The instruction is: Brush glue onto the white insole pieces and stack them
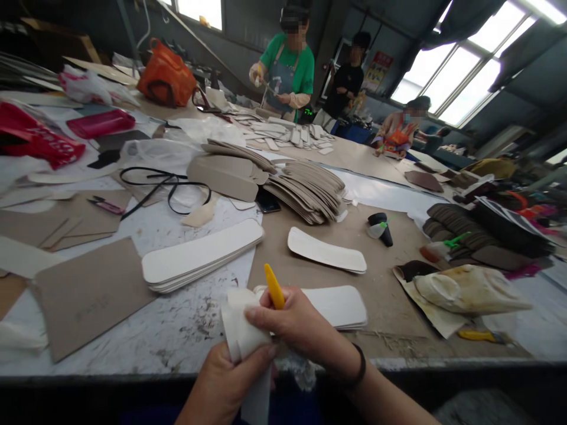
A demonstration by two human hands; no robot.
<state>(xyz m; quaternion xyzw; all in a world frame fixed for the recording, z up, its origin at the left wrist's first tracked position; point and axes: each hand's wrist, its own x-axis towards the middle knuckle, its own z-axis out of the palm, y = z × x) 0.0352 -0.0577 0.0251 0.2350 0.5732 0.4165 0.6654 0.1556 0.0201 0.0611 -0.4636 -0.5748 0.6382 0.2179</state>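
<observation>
Closest to me is my left hand [228, 375], closed around a few white strips [243, 324], with its thumb across the front of them. I think the strips are light and thin, a bit stiff like card, but able to bend. They look smooth, so they could slide over each other, and a hard squeeze might leave a crease. A good place to hold them seems to be the middle, by the long sides, with the thumb in front and fingers behind. They are plain white, held up by the near edge of the table [186, 330], with their tops not quite lined up and a long end hanging down below my hand. Next to them, my right hand [299, 321] is wrapped around a yellow tool [274, 288], and its thumb rests on the strips. One end of the tool pokes up; I can't see the other end. On the table, from left to right, are a gray-brown sheet [93, 298], a neat long white pile [201, 254] with round corners, a small curved white pile [326, 251], and a flat white stack [343, 304] partly behind my right hand.
</observation>
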